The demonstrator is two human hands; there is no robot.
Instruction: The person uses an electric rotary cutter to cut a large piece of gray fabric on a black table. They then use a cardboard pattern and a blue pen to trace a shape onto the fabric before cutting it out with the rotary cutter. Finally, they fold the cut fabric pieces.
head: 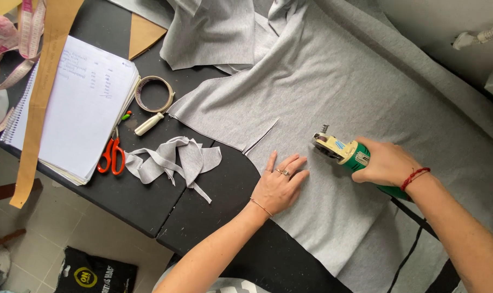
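Grey fabric (333, 92) covers the black table (219, 217), with the left hand (279, 187) spread flat on it beside a slit. The right hand (385, 163) grips a green cutter (347, 154) resting on the fabric, its long axis running roughly left-right, blade end pointing left toward the slit.

Left hand (279, 187) flat on grey fabric (333, 97), right hand (385, 161) gripping green electric cutter (344, 153), black table (148, 201)
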